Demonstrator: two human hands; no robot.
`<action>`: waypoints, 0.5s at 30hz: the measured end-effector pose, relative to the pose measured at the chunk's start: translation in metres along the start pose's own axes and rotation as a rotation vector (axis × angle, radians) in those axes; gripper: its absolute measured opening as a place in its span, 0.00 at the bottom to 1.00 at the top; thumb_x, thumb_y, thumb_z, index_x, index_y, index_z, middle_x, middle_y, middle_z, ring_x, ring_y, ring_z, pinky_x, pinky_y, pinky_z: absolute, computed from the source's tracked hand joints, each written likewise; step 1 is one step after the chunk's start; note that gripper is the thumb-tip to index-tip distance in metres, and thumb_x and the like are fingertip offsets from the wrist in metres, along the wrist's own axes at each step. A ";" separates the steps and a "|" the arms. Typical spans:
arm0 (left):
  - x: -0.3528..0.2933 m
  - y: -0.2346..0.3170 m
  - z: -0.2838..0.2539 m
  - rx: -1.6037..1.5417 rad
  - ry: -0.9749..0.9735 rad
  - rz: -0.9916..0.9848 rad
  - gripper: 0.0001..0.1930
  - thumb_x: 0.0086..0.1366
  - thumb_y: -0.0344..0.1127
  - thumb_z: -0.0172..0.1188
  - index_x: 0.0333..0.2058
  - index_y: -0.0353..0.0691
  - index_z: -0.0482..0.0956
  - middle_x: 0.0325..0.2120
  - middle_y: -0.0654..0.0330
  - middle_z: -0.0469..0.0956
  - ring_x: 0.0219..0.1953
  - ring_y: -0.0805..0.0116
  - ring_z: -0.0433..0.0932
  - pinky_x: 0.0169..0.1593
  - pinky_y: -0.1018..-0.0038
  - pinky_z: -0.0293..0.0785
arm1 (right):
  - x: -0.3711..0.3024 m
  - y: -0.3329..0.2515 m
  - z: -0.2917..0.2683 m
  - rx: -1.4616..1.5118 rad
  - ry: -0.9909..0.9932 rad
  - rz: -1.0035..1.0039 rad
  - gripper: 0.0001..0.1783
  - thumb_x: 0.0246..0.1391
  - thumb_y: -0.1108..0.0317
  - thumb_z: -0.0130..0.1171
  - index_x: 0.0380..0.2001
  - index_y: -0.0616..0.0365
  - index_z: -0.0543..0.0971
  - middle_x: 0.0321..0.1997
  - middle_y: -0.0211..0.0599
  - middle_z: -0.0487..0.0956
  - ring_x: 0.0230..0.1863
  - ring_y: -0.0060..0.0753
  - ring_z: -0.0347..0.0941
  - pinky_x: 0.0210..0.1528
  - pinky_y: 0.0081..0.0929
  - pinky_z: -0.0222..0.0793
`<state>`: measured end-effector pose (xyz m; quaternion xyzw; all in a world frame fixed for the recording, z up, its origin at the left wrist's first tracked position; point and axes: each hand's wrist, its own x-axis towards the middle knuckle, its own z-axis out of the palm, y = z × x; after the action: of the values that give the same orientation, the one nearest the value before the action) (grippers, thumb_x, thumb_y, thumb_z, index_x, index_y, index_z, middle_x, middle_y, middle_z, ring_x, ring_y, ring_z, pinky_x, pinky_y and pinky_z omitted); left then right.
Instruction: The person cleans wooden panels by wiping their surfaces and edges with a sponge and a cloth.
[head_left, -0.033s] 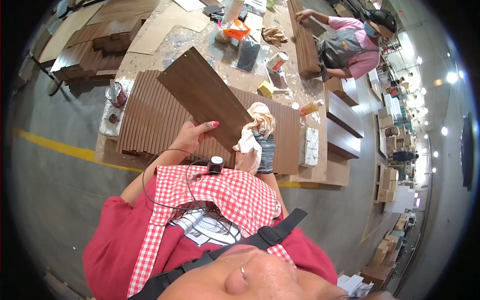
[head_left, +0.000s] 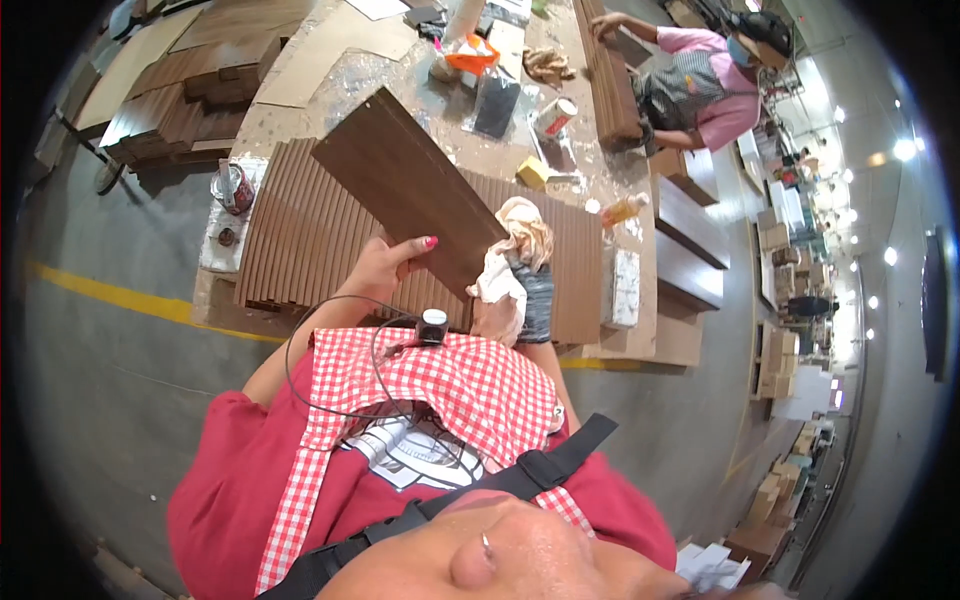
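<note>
A flat dark brown wooden board (head_left: 405, 185) is held up at a slant over a row of similar boards. My left hand (head_left: 385, 268) grips its near long edge, thumb lying on the upper face. My right hand (head_left: 532, 295), in a dark grey knit glove, is closed on a crumpled cream rag (head_left: 505, 265). The rag lies against the board's right end, and it hides most of the right fingers. Beneath the raised board, the brown boards (head_left: 285, 230) stand packed side by side on the worktable (head_left: 370, 85).
A can with a brush (head_left: 233, 188) stands at the table's left edge. Beyond the boards are a yellow sponge (head_left: 533, 173), a white can (head_left: 556, 117) and a small amber bottle (head_left: 624, 210). Across the table a co-worker (head_left: 690, 95) handles long brown boards (head_left: 605, 90).
The raised board has shifted very slightly up and left, with the rag still against its end. The co-worker has moved a little.
</note>
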<state>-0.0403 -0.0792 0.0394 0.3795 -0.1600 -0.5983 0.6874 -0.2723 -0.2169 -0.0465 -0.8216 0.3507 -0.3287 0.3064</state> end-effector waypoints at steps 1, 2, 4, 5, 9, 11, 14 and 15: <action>0.005 -0.004 -0.003 0.007 -0.003 -0.028 0.17 0.60 0.26 0.58 0.48 0.33 0.69 0.44 0.55 0.75 0.45 0.64 0.76 0.46 0.70 0.76 | 0.001 0.001 -0.001 0.850 0.008 0.244 0.20 0.60 0.68 0.49 0.55 0.60 0.65 0.55 0.39 0.70 0.52 0.30 0.69 0.49 0.25 0.69; 0.006 -0.001 -0.003 -0.005 -0.031 0.004 0.17 0.60 0.26 0.57 0.48 0.33 0.69 0.44 0.55 0.75 0.45 0.64 0.76 0.46 0.70 0.76 | 0.002 -0.009 -0.005 0.709 0.046 0.220 0.21 0.59 0.67 0.51 0.55 0.60 0.65 0.55 0.39 0.70 0.52 0.31 0.69 0.50 0.26 0.69; 0.005 0.005 -0.002 -0.043 -0.048 0.039 0.18 0.60 0.25 0.56 0.49 0.34 0.68 0.44 0.55 0.75 0.45 0.64 0.76 0.47 0.69 0.77 | 0.008 -0.046 -0.021 0.430 0.033 0.267 0.24 0.57 0.64 0.56 0.54 0.60 0.66 0.54 0.39 0.71 0.52 0.31 0.70 0.51 0.27 0.68; 0.006 0.005 0.000 -0.038 -0.062 0.019 0.18 0.60 0.25 0.56 0.49 0.34 0.68 0.44 0.55 0.75 0.45 0.64 0.76 0.47 0.69 0.77 | 0.012 -0.056 -0.032 0.285 0.000 0.333 0.25 0.55 0.63 0.58 0.54 0.60 0.66 0.54 0.39 0.71 0.52 0.31 0.69 0.51 0.27 0.68; 0.007 -0.001 0.007 -0.070 -0.075 -0.001 0.18 0.60 0.25 0.57 0.49 0.35 0.67 0.44 0.56 0.75 0.44 0.65 0.76 0.47 0.69 0.76 | 0.002 -0.032 -0.035 0.410 0.074 0.321 0.29 0.52 0.63 0.62 0.55 0.58 0.66 0.52 0.38 0.73 0.49 0.32 0.71 0.49 0.26 0.69; 0.004 0.000 0.013 -0.082 -0.001 0.009 0.17 0.59 0.25 0.58 0.47 0.34 0.70 0.42 0.55 0.76 0.43 0.66 0.77 0.44 0.69 0.78 | -0.009 -0.018 -0.031 0.527 0.121 0.286 0.28 0.50 0.63 0.64 0.53 0.59 0.68 0.49 0.37 0.74 0.47 0.31 0.72 0.48 0.27 0.70; 0.008 0.008 0.013 -0.117 -0.069 -0.015 0.13 0.59 0.26 0.58 0.44 0.35 0.73 0.40 0.57 0.78 0.41 0.68 0.78 0.42 0.72 0.78 | -0.025 -0.008 -0.037 0.591 0.172 0.344 0.28 0.50 0.63 0.64 0.53 0.59 0.68 0.48 0.37 0.74 0.47 0.30 0.72 0.48 0.27 0.70; 0.011 0.009 0.009 -0.112 -0.075 -0.026 0.13 0.59 0.26 0.58 0.44 0.35 0.73 0.40 0.57 0.78 0.41 0.68 0.78 0.42 0.72 0.78 | -0.030 -0.006 -0.039 0.602 0.188 0.363 0.28 0.50 0.64 0.64 0.52 0.59 0.68 0.48 0.37 0.75 0.46 0.30 0.72 0.48 0.27 0.70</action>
<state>-0.0378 -0.0922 0.0491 0.3197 -0.1469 -0.6290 0.6933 -0.3156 -0.2013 -0.0282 -0.5854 0.4049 -0.4316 0.5542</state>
